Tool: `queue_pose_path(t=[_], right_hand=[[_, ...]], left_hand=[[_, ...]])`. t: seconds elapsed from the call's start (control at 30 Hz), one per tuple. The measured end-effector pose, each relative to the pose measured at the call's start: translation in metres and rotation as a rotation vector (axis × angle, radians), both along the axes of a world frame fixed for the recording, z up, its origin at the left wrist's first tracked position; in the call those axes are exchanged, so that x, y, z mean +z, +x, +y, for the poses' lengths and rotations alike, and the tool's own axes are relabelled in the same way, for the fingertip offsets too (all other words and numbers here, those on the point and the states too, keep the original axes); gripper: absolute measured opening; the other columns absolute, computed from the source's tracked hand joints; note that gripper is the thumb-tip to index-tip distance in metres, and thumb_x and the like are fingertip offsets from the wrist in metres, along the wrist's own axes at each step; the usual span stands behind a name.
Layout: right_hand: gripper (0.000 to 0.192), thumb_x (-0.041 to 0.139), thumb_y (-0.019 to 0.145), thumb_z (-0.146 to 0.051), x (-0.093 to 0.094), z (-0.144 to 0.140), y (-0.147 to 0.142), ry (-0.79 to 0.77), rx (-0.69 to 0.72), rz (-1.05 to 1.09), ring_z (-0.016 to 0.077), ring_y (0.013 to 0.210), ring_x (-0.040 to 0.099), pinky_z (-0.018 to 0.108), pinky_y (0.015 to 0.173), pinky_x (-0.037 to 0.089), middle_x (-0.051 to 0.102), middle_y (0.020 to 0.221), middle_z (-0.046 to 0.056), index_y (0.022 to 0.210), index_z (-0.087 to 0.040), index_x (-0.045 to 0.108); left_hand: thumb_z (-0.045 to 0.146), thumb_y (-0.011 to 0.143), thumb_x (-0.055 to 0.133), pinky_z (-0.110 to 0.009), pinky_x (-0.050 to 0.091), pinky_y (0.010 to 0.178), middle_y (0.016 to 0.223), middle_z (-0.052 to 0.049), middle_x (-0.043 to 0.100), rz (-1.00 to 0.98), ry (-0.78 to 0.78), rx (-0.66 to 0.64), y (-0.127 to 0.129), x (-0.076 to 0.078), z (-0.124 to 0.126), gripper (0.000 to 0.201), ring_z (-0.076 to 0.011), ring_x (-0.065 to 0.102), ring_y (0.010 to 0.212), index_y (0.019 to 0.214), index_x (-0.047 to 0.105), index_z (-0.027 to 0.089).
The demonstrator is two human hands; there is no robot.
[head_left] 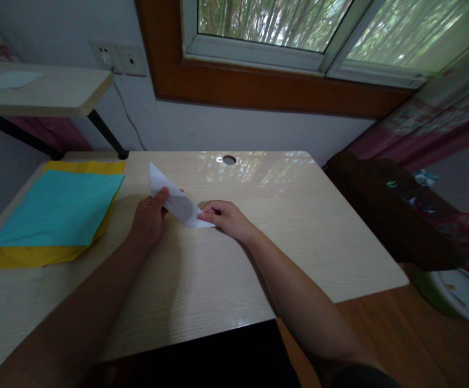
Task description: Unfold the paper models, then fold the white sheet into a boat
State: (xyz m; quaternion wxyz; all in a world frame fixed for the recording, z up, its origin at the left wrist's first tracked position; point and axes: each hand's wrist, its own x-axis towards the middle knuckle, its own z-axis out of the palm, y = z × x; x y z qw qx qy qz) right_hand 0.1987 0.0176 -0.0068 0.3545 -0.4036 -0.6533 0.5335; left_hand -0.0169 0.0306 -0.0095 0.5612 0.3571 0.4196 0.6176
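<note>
A folded sheet of white paper [180, 205] is held between my two hands, slanting down from upper left to lower right above the desk. My left hand [149, 216] grips its left part, with the thumb on top and the other fingers mostly hidden behind. At the lower right end, my right hand [225, 218] pinches the paper between thumb and fingers. A pointed corner of the sheet rises above my left thumb.
The pale wooden desk [299, 231] has a cable hole [229, 160] near its back edge. Turquoise sheets [60, 207] lie on a yellow one [36, 257] at left. A raised shelf [48, 91] stands at back left. Beyond the right edge are a dark cabinet [383, 215] and a round bin [456, 291].
</note>
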Motion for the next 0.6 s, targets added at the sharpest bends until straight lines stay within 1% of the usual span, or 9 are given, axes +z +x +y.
queue_pose_path(t=[0.2,0.33,0.53,0.6], right_hand=[[0.039,0.074,0.080,-0.056,0.0006,-0.0004,-0.0008,0.006,-0.005,0.004,0.0107,0.061,0.043,0.024,0.056,0.033,0.055,0.066,-0.002,0.081,-0.018,0.070],[0.040,0.074,0.080,-0.057,0.0013,-0.0009,-0.0007,0.001,-0.014,0.001,0.0107,0.061,0.043,0.025,0.057,0.033,0.055,0.067,-0.002,0.081,-0.018,0.069],[0.036,0.074,0.081,-0.054,0.0009,-0.0012,-0.0002,-0.001,-0.001,0.014,0.0103,0.061,0.043,0.025,0.057,0.033,0.055,0.068,-0.002,0.082,-0.018,0.069],[0.036,0.074,0.081,-0.054,0.0013,-0.0013,0.0000,0.001,-0.002,0.006,0.0102,0.061,0.043,0.025,0.057,0.032,0.054,0.067,-0.003,0.081,-0.018,0.069]], left_hand=[[0.050,0.079,0.079,-0.034,0.060,0.080,0.089,-0.011,0.079,-0.004,0.002,0.010,0.0009,0.0027,-0.0014,0.038,-0.0259,0.075,0.093,0.089,0.076,0.014],[0.050,0.079,0.078,-0.033,0.060,0.080,0.089,-0.011,0.078,-0.006,-0.009,0.011,0.0012,0.0037,-0.0020,0.037,-0.0260,0.074,0.094,0.087,0.076,0.014],[0.045,0.081,0.076,-0.033,0.060,0.080,0.083,-0.008,0.077,0.009,-0.019,0.000,0.0018,0.0073,-0.0030,0.028,-0.0249,0.074,0.091,0.080,0.074,0.017],[0.042,0.081,0.077,-0.033,0.060,0.080,0.083,-0.008,0.077,0.004,-0.017,0.017,0.0018,0.0078,-0.0027,0.025,-0.0245,0.074,0.090,0.080,0.074,0.017]])
